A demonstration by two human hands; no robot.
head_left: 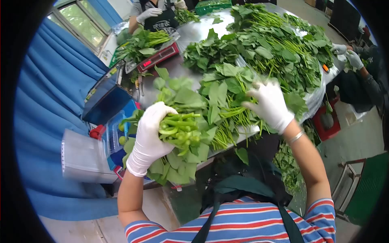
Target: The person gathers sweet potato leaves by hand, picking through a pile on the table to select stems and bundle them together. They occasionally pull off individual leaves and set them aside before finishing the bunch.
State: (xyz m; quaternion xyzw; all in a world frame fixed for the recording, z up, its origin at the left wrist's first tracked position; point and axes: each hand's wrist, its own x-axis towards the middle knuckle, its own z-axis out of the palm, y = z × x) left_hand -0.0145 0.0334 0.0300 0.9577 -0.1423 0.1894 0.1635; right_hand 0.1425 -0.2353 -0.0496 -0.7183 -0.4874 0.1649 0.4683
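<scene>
My left hand (pixel 150 137), in a white glove, is closed around a thick bunch of leafy greens (pixel 181 131). The cut stem ends point toward me, and broad green leaves hang below and spread out behind. Over the near edge of the pile of greens (pixel 259 52) is my right hand (pixel 270 104), also gloved. Its thumb and fingers are apart, slightly blurred at the tips, and I see nothing held in them. Loose stems and leaves (pixel 231 117) lie on the metal table just left of that hand.
A red digital scale (pixel 159 57) bearing greens stands at the back left, near a dark box (pixel 107 91). Clear plastic bags (pixel 87 156) hang at the left. One gloved co-worker (pixel 162 18) is across the table, another (pixel 364 65) at the right. A red stool (pixel 326 119) stands on the floor.
</scene>
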